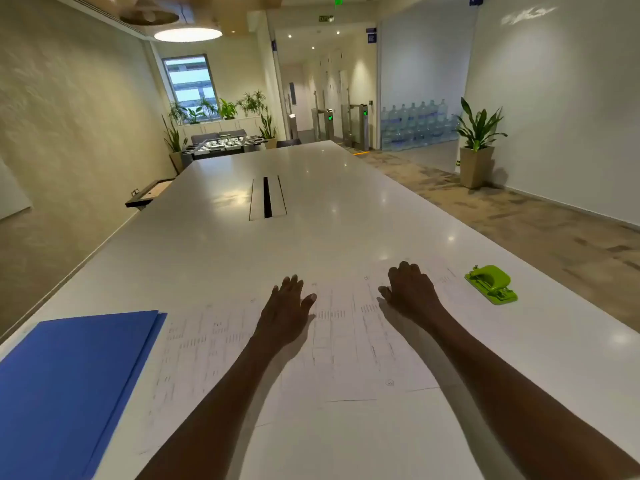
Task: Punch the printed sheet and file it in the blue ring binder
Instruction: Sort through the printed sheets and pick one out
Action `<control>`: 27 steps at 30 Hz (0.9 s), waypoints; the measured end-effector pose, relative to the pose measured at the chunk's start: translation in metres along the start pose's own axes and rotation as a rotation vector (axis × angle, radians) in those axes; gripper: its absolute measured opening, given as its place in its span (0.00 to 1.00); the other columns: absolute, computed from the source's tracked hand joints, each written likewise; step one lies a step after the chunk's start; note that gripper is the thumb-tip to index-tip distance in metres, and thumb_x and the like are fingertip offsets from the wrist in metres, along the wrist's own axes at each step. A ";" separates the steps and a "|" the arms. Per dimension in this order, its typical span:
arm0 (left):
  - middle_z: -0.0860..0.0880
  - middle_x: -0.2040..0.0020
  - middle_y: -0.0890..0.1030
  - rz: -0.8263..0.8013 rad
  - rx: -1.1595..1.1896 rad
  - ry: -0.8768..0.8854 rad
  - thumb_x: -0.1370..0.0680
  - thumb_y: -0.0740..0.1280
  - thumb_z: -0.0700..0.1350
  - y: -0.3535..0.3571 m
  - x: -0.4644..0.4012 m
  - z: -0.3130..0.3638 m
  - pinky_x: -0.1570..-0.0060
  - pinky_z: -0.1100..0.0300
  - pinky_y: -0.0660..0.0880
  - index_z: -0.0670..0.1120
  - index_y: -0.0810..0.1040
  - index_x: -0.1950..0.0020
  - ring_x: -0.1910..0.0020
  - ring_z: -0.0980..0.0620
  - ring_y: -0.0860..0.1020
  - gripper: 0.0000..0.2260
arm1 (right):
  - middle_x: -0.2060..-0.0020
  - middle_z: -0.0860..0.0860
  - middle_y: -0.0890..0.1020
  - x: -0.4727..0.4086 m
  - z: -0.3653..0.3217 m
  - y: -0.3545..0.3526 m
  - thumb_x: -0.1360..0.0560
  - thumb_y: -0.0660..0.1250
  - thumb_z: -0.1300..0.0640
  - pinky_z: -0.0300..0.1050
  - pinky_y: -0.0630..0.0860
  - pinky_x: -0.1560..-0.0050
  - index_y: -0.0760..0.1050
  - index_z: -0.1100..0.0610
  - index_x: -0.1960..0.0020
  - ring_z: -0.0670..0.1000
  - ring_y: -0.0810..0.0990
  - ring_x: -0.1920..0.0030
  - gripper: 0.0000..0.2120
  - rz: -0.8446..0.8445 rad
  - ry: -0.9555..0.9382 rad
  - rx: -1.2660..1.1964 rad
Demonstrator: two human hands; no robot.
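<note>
So we're basically at the start here. Our left hand (287, 308) lies flat with fingers spread on the white printed sheets (346, 341) fanned out across the long glossy white table (311, 209); our right hand (410, 289) rests on them too, fingers slightly bent, gripping nothing. The lime-green plastic hole punch (491, 284) sits untouched just right of the papers, and the flat blue ring binder (69, 375) lies closed at the left. As far as we can tell nothing's punched yet, so picking a sheet, punching and filing are all left.
</note>
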State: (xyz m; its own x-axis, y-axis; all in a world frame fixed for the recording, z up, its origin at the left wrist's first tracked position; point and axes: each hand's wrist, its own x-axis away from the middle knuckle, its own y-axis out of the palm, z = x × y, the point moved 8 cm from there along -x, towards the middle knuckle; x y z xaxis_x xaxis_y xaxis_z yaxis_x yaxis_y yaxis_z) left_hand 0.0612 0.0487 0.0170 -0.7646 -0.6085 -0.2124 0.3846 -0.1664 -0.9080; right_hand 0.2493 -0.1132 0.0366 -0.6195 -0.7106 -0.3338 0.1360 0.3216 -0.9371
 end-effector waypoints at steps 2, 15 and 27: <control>0.48 0.20 0.54 -0.034 0.022 -0.024 0.17 0.52 0.57 0.007 0.003 -0.001 0.23 0.56 0.44 0.44 0.57 0.22 0.21 0.54 0.49 0.27 | 0.46 0.59 0.75 0.003 0.008 0.005 0.26 0.65 0.40 0.50 0.72 0.54 0.73 0.63 0.47 0.60 0.72 0.43 0.24 -0.079 0.098 -0.037; 0.49 0.20 0.54 -0.063 0.035 -0.079 0.18 0.51 0.59 0.045 0.019 -0.013 0.24 0.55 0.46 0.44 0.56 0.21 0.21 0.54 0.49 0.29 | 0.43 0.62 0.72 0.007 0.005 0.025 0.32 0.74 0.42 0.49 0.73 0.46 0.69 0.60 0.54 0.61 0.69 0.40 0.25 -0.364 0.326 -0.176; 0.47 0.21 0.56 -0.011 0.015 -0.050 0.19 0.52 0.60 0.047 0.015 -0.017 0.25 0.55 0.49 0.43 0.59 0.22 0.21 0.53 0.52 0.30 | 0.38 0.62 0.68 0.000 0.014 0.032 0.37 0.76 0.38 0.53 0.67 0.38 0.70 0.62 0.40 0.61 0.65 0.36 0.37 -0.367 0.467 -0.099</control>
State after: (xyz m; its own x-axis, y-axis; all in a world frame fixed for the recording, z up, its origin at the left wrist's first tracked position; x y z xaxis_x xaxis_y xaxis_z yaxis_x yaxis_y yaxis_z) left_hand 0.0589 0.0444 -0.0352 -0.7422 -0.6444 -0.1843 0.3846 -0.1843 -0.9045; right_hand 0.2650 -0.1117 0.0052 -0.8895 -0.4432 0.1109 -0.2095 0.1799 -0.9611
